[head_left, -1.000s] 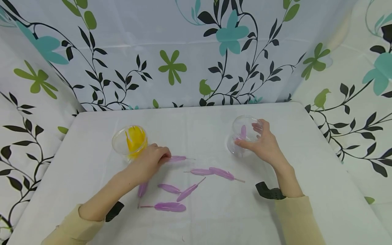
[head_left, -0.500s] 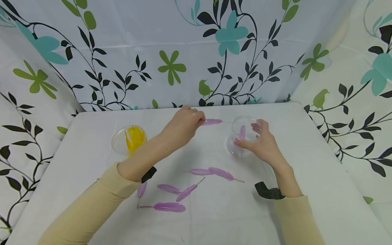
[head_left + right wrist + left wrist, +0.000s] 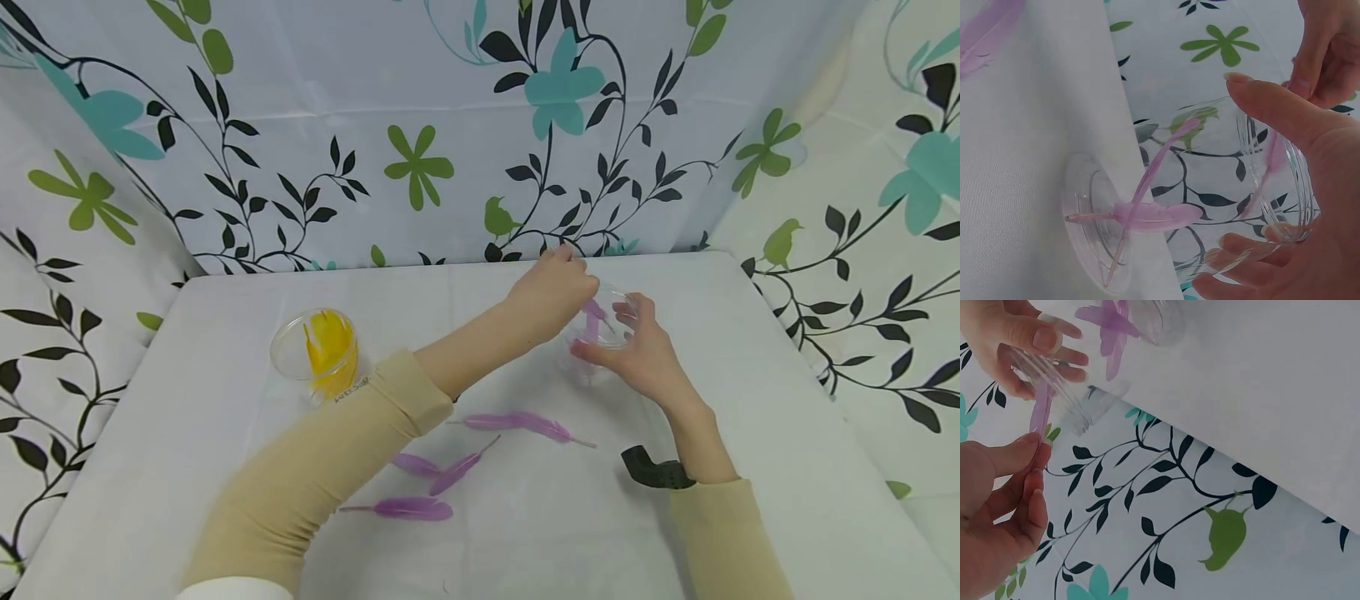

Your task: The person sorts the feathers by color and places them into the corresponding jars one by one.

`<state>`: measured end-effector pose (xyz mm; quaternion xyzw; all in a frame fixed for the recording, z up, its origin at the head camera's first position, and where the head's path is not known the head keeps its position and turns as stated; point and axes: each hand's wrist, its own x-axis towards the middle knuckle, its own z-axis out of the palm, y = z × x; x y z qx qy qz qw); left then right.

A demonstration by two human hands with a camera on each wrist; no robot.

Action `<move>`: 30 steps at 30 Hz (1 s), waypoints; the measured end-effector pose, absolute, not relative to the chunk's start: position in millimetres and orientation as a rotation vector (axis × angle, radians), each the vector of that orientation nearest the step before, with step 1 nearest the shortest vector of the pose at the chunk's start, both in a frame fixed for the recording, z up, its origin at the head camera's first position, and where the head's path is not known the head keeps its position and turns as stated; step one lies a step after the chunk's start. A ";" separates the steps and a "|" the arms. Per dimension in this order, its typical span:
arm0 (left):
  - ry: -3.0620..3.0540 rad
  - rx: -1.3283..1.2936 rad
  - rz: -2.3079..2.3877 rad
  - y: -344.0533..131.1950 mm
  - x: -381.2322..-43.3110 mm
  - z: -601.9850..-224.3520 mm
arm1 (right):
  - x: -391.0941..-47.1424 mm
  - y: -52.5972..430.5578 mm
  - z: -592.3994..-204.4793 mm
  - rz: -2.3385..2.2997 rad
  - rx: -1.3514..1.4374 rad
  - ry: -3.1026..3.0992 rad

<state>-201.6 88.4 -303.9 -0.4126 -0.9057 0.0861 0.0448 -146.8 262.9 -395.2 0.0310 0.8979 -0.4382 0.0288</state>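
The left hand [image 3: 553,292] pinches a purple feather [image 3: 1040,414] at the mouth of a clear jar [image 3: 1210,175], right of centre in the head view. The right hand [image 3: 649,352] grips that jar near its rim; two more purple feathers [image 3: 1157,215] cross inside. Farther out, loose purple feathers [image 3: 414,508] lie lower centre on the white worktop [image 3: 570,533]; a second jar [image 3: 288,348] with yellow pieces [image 3: 331,343] stands left of centre.

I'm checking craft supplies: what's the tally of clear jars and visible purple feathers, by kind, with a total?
Clear jars: 2
Purple feathers: 8 (5 on the table, 2 inside one jar, 1 in the left hand)
Total: 10
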 end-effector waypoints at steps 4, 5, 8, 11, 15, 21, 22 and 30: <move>-2.812 -1.269 0.333 111.1 -202.7 -312.3 | -147.5 263.8 -396.7 -1.356 0.071 2.776; -2.828 -1.264 0.343 115.5 -203.0 -313.9 | -147.9 263.9 -397.4 -1.360 0.066 2.777; -2.886 -1.248 0.352 125.2 -203.1 -317.5 | -149.1 264.0 -399.7 -1.371 0.052 2.785; -2.915 -1.242 0.333 129.1 -203.2 -320.6 | -149.8 264.1 -401.0 -1.380 0.049 2.789; -2.947 -1.216 0.319 130.3 -205.2 -325.2 | -150.0 264.3 -401.2 -1.380 0.043 2.794; -2.917 -1.234 0.264 119.4 -206.9 -330.4 | -150.0 263.0 -401.0 -1.375 0.034 2.794; -2.905 -1.240 0.222 115.9 -206.6 -330.2 | -149.8 263.0 -400.5 -1.373 0.035 2.795; -2.834 -1.206 -0.159 61.8 -196.9 -324.2 | -147.7 262.7 -395.7 -1.333 0.096 2.783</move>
